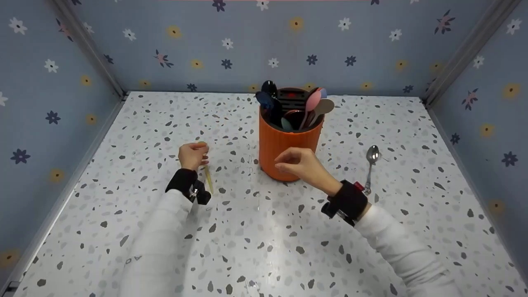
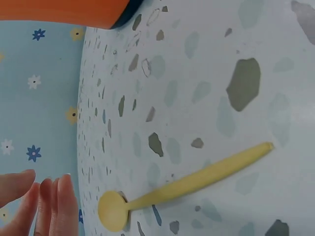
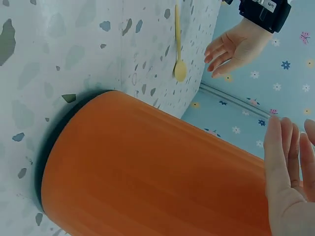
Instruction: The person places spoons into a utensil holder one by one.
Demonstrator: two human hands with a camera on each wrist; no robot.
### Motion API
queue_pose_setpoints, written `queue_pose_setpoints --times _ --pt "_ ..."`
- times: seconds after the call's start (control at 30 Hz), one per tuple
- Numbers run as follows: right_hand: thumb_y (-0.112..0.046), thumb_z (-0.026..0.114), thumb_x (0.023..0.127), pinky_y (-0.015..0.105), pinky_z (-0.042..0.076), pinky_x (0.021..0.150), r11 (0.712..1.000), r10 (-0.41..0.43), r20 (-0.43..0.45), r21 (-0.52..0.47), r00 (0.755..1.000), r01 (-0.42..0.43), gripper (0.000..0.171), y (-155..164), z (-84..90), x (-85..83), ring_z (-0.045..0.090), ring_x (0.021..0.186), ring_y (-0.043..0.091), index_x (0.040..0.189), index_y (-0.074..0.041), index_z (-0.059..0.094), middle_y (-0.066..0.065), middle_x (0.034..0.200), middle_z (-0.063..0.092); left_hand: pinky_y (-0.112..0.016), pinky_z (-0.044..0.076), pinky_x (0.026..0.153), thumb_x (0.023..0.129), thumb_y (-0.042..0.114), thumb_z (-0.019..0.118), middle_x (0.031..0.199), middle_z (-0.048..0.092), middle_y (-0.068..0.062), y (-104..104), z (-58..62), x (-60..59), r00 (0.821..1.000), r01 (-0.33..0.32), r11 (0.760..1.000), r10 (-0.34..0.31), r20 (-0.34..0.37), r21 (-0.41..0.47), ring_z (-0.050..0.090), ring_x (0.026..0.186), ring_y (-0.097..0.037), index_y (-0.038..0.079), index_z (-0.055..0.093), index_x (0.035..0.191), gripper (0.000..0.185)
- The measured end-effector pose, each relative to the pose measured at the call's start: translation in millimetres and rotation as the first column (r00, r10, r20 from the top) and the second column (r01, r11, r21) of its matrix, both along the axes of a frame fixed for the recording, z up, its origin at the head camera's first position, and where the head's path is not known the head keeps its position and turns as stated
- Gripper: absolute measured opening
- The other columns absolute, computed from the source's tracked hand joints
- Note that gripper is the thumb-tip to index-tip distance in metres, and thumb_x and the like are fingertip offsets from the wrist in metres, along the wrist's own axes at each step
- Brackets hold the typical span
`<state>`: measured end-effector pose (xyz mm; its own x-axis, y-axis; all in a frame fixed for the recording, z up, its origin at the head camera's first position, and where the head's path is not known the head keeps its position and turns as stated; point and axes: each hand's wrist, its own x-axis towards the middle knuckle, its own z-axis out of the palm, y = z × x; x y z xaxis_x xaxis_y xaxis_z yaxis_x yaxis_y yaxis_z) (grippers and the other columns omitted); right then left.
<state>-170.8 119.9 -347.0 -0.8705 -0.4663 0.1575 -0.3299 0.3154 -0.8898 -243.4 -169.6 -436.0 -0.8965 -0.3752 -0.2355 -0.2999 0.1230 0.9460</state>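
Observation:
My left hand (image 1: pixel 193 155) hovers beside a yellow spoon (image 2: pixel 197 181), which lies on the speckled table; its fingers are loosely bent and hold nothing. In the left wrist view the spoon's bowl is nearest the fingertips (image 2: pixel 63 189). My right hand (image 1: pixel 305 167) is in front of an orange utensil holder (image 1: pixel 272 140), fingers loosely bent, thumb apart, with nothing between them. Several spoons stand in the holder, among them a pink spoon (image 1: pixel 313 101) and a dark blue one (image 1: pixel 264 100). In the right wrist view the holder's side fills much of the picture.
A metal spoon (image 1: pixel 373 154) lies on the table (image 1: pixel 255 247) right of the holder, its handle end close to the right wrist strap (image 1: pixel 348 202). Flower-patterned panels (image 1: pixel 247 45) close off the back and both sides.

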Motion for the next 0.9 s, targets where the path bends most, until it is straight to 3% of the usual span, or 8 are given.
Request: queue_pose_setpoints --times 0.1,0.3,0.6,0.9 --pt "-0.002 0.062 0.08 0.021 0.05 0.072 1.0 0.0 0.021 0.01 1.0 0.0 0.016 3 -5.8 1.1 0.058 0.082 0.029 0.092 0.01 0.062 0.02 0.091 0.063 -0.024 0.055 0.058 0.083 0.006 0.059 0.084 0.058 -0.012 -5 -5.3 -0.2 1.0 -0.008 1.0 0.008 0.016 -0.009 0.053 0.046 -0.004 -0.008 0.058 0.108 0.029" --pt "-0.003 0.062 0.081 0.025 0.052 0.071 1.0 -0.014 0.091 0.017 0.996 0.012 0.017 10 -19.0 2.2 0.059 0.08 0.028 0.094 0.009 0.062 0.019 0.091 0.062 -0.024 0.055 0.061 0.083 0.006 0.058 0.095 0.061 -0.022 -11 -15.7 0.5 0.997 -0.001 0.998 0.006 0.076 -0.059 0.057 0.049 -0.007 -0.009 0.058 0.107 0.028" --pt "0.001 0.058 0.082 0.032 0.054 0.074 0.998 0.022 0.207 -0.059 0.978 -0.01 0.02 18 -37.2 2.6 0.058 0.083 0.041 0.098 0.014 0.058 0.025 0.095 0.06 -0.024 0.055 0.058 0.083 0.004 0.058 0.092 0.061 -0.019 -6 -30.2 2.3 0.989 0.005 0.984 0.021 0.145 -0.176 0.059 0.056 -0.012 -0.008 0.059 0.104 0.024" --pt "0.002 0.058 0.083 0.037 0.053 0.076 0.998 0.0 0.271 -0.056 0.963 0.016 0.022 22 -48.8 4.6 0.06 0.081 0.036 0.1 0.016 0.056 0.026 0.094 0.059 -0.015 0.047 0.041 0.076 -0.001 0.059 0.078 0.063 -0.016 -1 -43.3 3.2 0.994 -0.002 0.951 0.037 0.106 -0.31 0.046 0.04 -0.003 -0.008 0.062 0.092 0.018"
